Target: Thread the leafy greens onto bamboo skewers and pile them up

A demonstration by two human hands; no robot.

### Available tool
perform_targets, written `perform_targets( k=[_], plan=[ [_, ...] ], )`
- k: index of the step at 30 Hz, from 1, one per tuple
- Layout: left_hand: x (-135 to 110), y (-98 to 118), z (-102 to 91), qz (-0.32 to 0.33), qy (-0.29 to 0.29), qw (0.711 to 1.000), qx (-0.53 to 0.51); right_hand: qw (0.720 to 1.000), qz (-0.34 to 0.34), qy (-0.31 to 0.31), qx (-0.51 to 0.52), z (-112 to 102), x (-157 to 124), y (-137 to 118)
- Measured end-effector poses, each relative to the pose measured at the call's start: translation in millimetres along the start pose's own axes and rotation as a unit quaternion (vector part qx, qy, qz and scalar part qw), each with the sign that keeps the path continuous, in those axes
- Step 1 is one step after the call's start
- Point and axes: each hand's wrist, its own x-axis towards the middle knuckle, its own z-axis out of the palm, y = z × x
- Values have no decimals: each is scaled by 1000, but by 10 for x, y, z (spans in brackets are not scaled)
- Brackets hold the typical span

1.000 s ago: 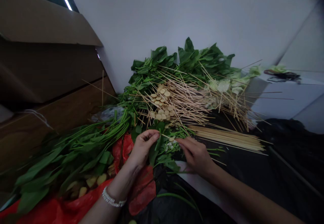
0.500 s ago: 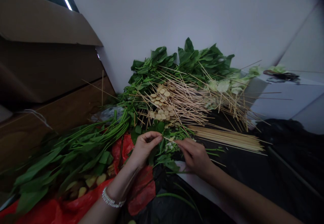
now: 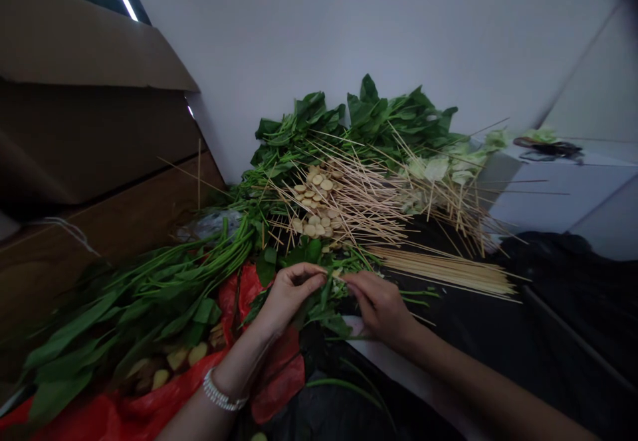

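Observation:
My left hand (image 3: 294, 295) is closed in a pinch, and what its fingertips hold is too small to make out. Green leaf (image 3: 326, 291) shows just below those fingertips. Opposite it, my right hand (image 3: 381, 305) grips a thin wooden skewer (image 3: 339, 275) whose pale front part points at the left fingers. The skewer's back end seems to come out behind the right hand. Beneath both hands lie cut greens and stems (image 3: 339, 318). Beyond them is a pile of skewers threaded with round potato-like slices (image 3: 316, 195).
Bare skewers (image 3: 448, 271) lie in a bundle on the black surface at right. Behind are leafy greens (image 3: 399, 119) and skewered pale leaves (image 3: 448, 169). More greens (image 3: 100, 321) lie left, above a red plastic bag (image 3: 114, 414) with pale slices. A cardboard box (image 3: 90, 135) stands upper left.
My hands have come closer together, and less of the skewer shows between the fingertips. The camera view has shifted slightly.

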Motion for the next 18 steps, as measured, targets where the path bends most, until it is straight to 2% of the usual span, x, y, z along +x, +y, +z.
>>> perform_targets(
  k=[4, 7, 11, 14, 16, 18],
  plan=[
    [7, 18, -31, 15, 24, 1000, -3, 991, 105, 79, -32, -197, 101, 118],
    [-7, 1, -2, 49, 6, 992, 120, 980, 165, 108, -16, -309, 151, 221],
    [-40, -110, 45, 142, -64, 938, 309, 977, 181, 112, 6, -336, 157, 277],
    [-41, -212, 36, 169, -94, 895, 403, 977, 182, 109, 21, -319, 145, 274],
    [-33, -259, 23, 166, -99, 888, 418, 977, 180, 108, 28, -311, 139, 264],
    [-25, -279, 19, 158, -103, 897, 400, 978, 177, 106, 37, -311, 139, 251]
  ],
)
